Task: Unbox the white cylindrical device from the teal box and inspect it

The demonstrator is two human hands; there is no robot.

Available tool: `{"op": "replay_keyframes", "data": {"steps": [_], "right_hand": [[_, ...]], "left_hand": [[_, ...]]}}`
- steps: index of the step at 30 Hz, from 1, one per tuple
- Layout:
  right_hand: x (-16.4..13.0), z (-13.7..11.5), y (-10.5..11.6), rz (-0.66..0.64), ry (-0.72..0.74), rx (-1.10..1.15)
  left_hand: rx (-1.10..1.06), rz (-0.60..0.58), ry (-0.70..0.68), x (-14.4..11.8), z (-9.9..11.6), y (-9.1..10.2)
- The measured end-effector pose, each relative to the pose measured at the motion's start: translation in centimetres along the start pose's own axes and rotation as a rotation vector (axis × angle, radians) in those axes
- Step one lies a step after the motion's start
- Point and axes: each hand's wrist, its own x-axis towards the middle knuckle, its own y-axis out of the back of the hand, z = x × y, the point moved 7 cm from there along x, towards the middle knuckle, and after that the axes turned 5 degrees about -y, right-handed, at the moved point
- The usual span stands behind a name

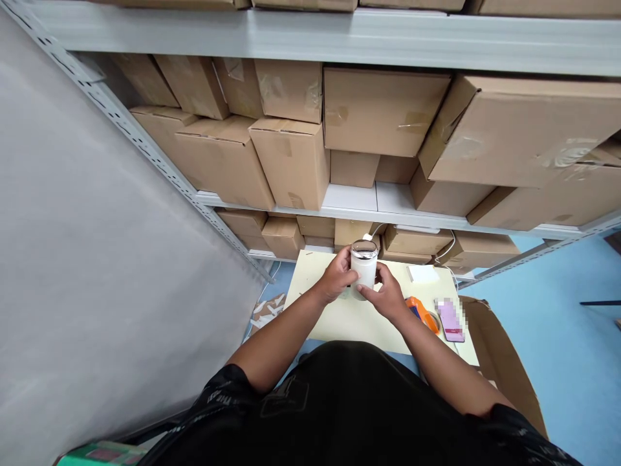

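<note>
A pale-yellow rectangular worktop stood before grey metal shelving stacked with brown cardboard boxes; over the worktop, the left hand and right hand gripped a shiny-topped white cylindrical container.

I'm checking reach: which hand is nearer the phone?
Right. The right hand is left of the phone; the left hand is farther left, across the white container.

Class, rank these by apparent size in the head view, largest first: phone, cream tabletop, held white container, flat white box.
1. Cream tabletop
2. White container, perhaps enlarged by being held nearer the camera
3. Phone
4. Flat white box
</note>
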Motion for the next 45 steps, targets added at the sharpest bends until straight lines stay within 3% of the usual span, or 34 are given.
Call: {"op": "replay_keyframes", "data": {"steps": [7, 10, 13, 15, 18, 22, 27, 31, 35, 45], "right_hand": [[2.0, 0.9, -0.7, -0.075, -0.056, 0.099], [3.2, 1.8, 0.1, 0.018, -0.092, 0.139], [4.2, 2.3, 1.6, 0.155, -0.084, 0.210], [4.8, 2.3, 1.9, 0.193, -0.079, 0.229], [5.8, 2.2, 0.6, 0.144, -0.086, 0.218], [6.8, 2.9, -3.0, 0.063, -0.108, 0.201], [6.9, 5.7, -5.7, -0.011, -0.157, 0.074], [6.3, 7.4, -5.5, -0.067, -0.141, -0.040], [5.5, 8.2, -4.3, -0.026, -0.168, -0.076], [5.3, 5.6, -4.5, 0.023, 0.028, -0.351]], "left_hand": [[0.116, -0.038, 0.032, -0.1, -1.1, 0.6], [0.292, 0.120, 0.013, -0.1, -2.0, 3.8], [0.644, 0.271, 0.004, -0.9, -3.5, 8.0], [0.842, 0.264, 0.025, -1.5, -5.2, 10.0], [0.964, 0.173, 0.094, -2.1, -8.4, 11.7], [0.948, 0.084, 0.162, -2.0, -11.7, 12.3], [0.776, 0.106, 0.137, -1.5, -13.3, 12.9], [0.734, 0.062, 0.126, -1.5, -14.2, 13.4], [0.716, 0.021, 0.116, -1.5, -14.8, 13.6], [0.748, -0.035, 0.085, -1.6, -15.1, 13.3]]}}
